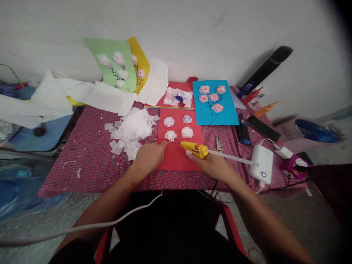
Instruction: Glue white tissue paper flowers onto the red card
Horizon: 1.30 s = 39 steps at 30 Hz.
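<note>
My right hand [213, 163] grips a yellow glue gun [194, 148] with a white glue stick [233, 158] sticking out of its back; the nozzle points left over a red paper sheet [176, 156]. My left hand [150, 156] rests on the sheet's left edge, fingers curled, with a fingertip touching a white tissue flower [170, 135]. Three more tissue flowers [187, 131] lie on the red sheet further back.
A pile of white tissue squares [132, 130] lies left of the sheet. A blue card with pink flowers [213, 102], markers [243, 130], a phone [262, 128], scissors [219, 143] and a white power bank [263, 164] sit on the right. Green and yellow flower cards [118, 68] lean against the wall.
</note>
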Each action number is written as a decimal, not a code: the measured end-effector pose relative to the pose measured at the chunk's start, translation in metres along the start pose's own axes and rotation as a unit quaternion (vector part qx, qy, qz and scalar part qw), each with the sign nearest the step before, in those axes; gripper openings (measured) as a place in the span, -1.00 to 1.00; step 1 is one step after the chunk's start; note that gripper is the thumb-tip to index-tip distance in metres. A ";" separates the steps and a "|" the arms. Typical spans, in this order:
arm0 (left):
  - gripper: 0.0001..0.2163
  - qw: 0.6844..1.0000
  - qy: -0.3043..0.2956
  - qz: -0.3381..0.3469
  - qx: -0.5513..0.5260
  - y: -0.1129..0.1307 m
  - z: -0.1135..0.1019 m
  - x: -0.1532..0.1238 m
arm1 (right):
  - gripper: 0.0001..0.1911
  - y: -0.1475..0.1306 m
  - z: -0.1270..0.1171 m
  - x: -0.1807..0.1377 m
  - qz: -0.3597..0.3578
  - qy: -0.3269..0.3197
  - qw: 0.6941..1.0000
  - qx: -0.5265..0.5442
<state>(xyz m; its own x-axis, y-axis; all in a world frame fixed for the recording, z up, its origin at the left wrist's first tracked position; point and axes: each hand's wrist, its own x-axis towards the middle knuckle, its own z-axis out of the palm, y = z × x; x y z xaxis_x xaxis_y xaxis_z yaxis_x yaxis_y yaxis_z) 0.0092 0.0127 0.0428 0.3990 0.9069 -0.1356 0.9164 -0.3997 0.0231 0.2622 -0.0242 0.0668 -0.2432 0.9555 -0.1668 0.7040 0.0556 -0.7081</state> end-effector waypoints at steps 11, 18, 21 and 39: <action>-0.64 1.000 -0.006 0.000 0.000 0.004 -0.005 0.000 | -0.52 0.003 -0.002 -0.006 0.006 -0.004 1.000 0.010; -0.67 1.000 -0.014 -0.009 -0.002 0.004 -0.007 -0.005 | -0.54 0.003 0.000 -0.007 0.004 0.004 1.000 0.004; -0.67 1.000 -0.016 -0.008 0.000 0.003 -0.005 -0.007 | -0.54 0.005 0.001 -0.006 -0.009 0.008 1.000 0.011; -0.68 0.999 -0.004 -0.022 -0.025 -0.001 0.006 -0.016 | -0.55 0.006 0.007 -0.005 -0.034 0.014 0.996 0.078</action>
<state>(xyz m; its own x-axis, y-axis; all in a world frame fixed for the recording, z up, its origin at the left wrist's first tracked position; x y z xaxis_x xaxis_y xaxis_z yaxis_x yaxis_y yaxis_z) 0.0015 -0.0023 0.0385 0.3583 0.9222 -0.1457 0.9335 -0.3523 0.0662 0.2634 -0.0305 0.0587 -0.2661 0.9591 -0.0964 0.5733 0.0771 -0.8157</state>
